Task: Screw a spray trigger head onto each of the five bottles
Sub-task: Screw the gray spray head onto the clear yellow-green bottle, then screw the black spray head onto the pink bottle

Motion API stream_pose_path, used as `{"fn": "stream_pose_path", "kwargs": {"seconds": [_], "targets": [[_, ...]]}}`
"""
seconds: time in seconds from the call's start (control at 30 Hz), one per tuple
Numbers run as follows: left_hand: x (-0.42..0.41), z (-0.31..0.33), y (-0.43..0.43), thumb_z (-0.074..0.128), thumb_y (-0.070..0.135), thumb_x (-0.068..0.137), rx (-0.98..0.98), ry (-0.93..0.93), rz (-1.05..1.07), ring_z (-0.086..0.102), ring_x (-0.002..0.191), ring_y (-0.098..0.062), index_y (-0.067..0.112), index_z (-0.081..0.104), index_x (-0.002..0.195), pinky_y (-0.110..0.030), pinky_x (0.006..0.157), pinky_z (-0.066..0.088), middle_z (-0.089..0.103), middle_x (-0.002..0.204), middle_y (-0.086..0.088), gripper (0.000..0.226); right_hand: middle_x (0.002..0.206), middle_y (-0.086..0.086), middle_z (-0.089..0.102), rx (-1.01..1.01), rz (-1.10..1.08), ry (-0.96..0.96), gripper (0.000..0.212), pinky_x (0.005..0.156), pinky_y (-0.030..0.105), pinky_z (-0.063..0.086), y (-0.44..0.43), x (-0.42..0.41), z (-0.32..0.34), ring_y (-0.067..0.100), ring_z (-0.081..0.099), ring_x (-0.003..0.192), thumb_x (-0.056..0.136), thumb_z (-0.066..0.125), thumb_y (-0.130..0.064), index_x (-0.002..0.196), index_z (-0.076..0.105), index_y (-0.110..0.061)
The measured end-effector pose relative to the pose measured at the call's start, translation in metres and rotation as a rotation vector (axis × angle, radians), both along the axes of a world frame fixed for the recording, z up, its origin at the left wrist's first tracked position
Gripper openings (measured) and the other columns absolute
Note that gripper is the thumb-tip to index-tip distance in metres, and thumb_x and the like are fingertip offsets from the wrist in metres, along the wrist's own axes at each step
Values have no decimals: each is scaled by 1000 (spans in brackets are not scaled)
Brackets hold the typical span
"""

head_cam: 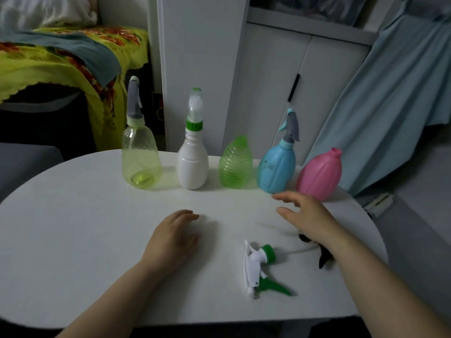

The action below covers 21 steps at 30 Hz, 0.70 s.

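Five bottles stand in a row at the table's far side. The clear yellow-green bottle (141, 164), the white bottle (193, 164) and the blue bottle (277, 167) each carry a trigger head. The ribbed green bottle (235, 164) and the pink bottle (319, 174) have bare necks. A white and green trigger head (260, 267) lies loose on the table near the front. A dark trigger head (322, 254) lies mostly hidden under my right forearm. My left hand (174, 236) rests palm down, holding nothing. My right hand (305, 215) hovers open just in front of the blue and pink bottles.
The white rounded table (73, 228) has its front edge close to me. White cabinet doors (280, 81) and a light blue curtain (390, 93) stand behind the bottles. A yellow patterned cloth (61, 59) covers furniture at the back left.
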<state>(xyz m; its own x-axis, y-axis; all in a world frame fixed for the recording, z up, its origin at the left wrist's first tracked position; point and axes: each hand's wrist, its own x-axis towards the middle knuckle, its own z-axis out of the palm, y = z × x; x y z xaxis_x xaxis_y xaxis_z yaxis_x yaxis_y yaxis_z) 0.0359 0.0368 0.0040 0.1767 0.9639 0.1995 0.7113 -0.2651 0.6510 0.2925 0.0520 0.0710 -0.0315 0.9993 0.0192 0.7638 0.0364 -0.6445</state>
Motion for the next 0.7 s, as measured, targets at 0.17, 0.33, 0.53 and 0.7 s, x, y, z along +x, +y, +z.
{"fn": "stream_pose_path", "kwargs": {"seconds": [0.17,0.33,0.53,0.7], "targets": [[5,-4,0,42,42,68,6,149,-25,48,120,-20,13,58,112,-28,103,30,58,124,-6,54,125,11,53,-152,-303,80,42,87,26,34,-16,63,-5,18,48,104,79,62,-13,119,50,-10],[6,-5,0,49,39,75,21,178,-28,50,118,-21,12,60,109,-29,101,32,59,123,-7,45,125,14,48,-492,-265,29,71,91,28,35,-23,84,-13,21,48,103,72,70,-15,132,31,-10],[6,-4,-1,50,39,75,-3,186,-11,50,119,-22,11,60,108,-30,102,32,59,123,-7,44,131,12,45,-474,-242,-74,77,92,29,40,-13,75,-28,23,48,111,68,71,-11,132,29,-9],[7,-6,2,63,24,79,-2,182,-8,49,119,-22,11,60,107,-30,102,32,59,124,-7,32,95,5,54,-453,-221,-42,47,68,28,41,-9,76,-27,19,52,86,65,72,-11,106,48,-9]]}}
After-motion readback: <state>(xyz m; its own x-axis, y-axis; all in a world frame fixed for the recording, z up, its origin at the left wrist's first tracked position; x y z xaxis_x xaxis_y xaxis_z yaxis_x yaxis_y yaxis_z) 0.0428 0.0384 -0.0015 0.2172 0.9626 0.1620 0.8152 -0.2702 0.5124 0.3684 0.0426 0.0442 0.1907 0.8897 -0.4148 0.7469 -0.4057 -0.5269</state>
